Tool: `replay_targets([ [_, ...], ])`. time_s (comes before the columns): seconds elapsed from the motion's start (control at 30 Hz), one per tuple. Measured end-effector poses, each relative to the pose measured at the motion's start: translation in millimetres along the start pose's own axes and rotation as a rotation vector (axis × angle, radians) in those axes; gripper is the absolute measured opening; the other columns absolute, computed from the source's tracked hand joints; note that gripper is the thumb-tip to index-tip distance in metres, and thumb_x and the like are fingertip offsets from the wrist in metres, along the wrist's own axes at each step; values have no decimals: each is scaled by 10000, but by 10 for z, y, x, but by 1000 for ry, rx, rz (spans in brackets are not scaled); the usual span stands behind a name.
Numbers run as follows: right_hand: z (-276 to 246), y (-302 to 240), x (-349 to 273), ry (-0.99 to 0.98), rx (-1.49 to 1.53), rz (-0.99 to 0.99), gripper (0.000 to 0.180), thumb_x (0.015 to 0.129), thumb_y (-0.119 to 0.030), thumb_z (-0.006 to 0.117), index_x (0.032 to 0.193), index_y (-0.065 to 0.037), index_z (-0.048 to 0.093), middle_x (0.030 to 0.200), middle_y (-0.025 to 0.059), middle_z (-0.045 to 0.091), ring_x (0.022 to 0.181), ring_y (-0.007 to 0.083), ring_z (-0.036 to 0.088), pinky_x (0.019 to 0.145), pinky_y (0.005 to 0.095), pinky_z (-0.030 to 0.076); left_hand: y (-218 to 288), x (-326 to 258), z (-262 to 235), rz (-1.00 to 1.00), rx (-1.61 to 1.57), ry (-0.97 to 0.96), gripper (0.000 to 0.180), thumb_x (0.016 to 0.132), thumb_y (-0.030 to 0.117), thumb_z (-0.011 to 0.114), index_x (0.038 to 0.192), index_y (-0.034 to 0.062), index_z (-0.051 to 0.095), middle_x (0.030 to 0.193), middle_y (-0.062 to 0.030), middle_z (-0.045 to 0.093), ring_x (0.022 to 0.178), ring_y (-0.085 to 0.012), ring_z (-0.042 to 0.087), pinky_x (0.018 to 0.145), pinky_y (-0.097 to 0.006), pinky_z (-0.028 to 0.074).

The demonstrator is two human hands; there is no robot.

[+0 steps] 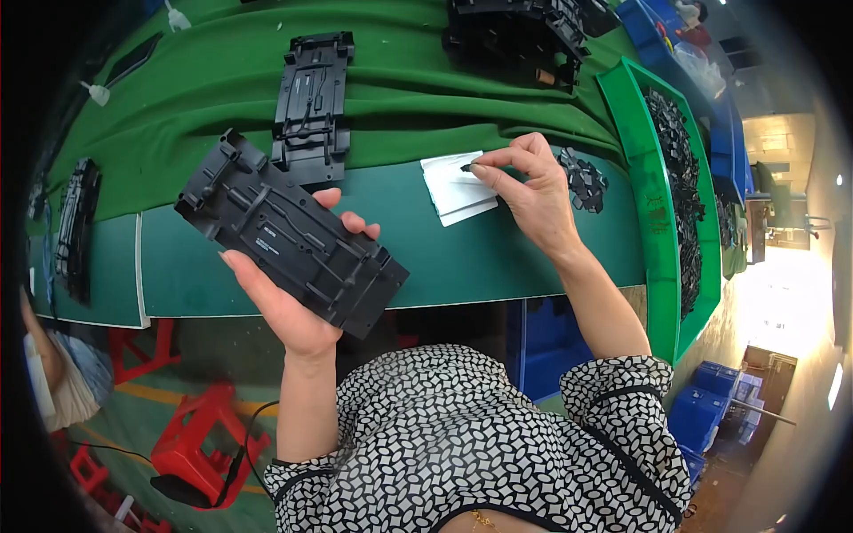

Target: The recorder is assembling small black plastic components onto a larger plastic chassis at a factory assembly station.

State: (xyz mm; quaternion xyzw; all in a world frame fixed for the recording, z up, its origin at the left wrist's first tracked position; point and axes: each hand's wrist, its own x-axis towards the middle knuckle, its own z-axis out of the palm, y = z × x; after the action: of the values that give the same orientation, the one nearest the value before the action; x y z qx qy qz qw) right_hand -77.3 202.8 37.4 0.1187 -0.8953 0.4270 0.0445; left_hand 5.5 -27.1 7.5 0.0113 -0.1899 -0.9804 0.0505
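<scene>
My left hand [298, 302] is wrapped round a black plastic chassis [289, 235], a long moulded part with ribs and raised posts. It is held tilted above the front edge of the table. Over a white pad of sheets [455, 197], my right hand [533, 182] pinches a small black piece [467, 167] between thumb and forefinger. A heap of small black pieces [584, 180] lies on the table just right of that hand. Behind the held part, another black chassis [311, 102] rests on the green cloth.
A long green bin [649, 204] full of small black parts stands on the right. More black chassis parts [515, 35] are stacked at the back, and one [78, 226] lies far left. A red stool [200, 444] is below left. Another person's arm [43, 351] shows at the left.
</scene>
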Motion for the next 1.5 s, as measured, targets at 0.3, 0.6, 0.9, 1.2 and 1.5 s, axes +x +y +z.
replay_targets([
  [0.3,68,102,-38,42,-93,-70,123,731,-131,729,827,-62,696,816,11,424,816,149,430,724,252,379,0,-6,-10,7,25,-64,743,878,661,267,1335,77,324,1228,-166,464,960,-265,540,876,-514,452],
  [0.6,74,99,-44,42,-161,-106,123,730,-128,729,831,-67,697,810,17,426,813,157,438,717,259,382,16,-9,-29,-3,14,-72,750,877,662,273,1335,71,323,1233,-167,462,966,-266,537,879,-518,450],
  [0.9,11,-167,-74,115,-54,-174,97,735,-58,703,827,-39,680,781,44,498,764,165,496,668,267,408,53,-16,-5,-61,-73,-83,858,831,729,221,1301,26,364,1213,-179,494,950,-291,580,854,-513,471],
  [1.2,100,-720,-501,-74,-57,-665,278,596,0,746,855,-62,668,749,30,482,671,183,491,604,289,391,5,28,-68,-27,31,-64,871,830,736,187,1322,36,350,1239,-195,479,1043,-290,546,847,-518,482],
  [1.5,184,-583,-450,-30,-287,-997,343,533,-82,666,875,-50,666,738,-11,484,676,162,490,649,293,352,33,-14,-45,-74,18,-85,918,820,750,158,1275,-13,388,1191,-207,512,954,-287,593,799,-484,519],
])
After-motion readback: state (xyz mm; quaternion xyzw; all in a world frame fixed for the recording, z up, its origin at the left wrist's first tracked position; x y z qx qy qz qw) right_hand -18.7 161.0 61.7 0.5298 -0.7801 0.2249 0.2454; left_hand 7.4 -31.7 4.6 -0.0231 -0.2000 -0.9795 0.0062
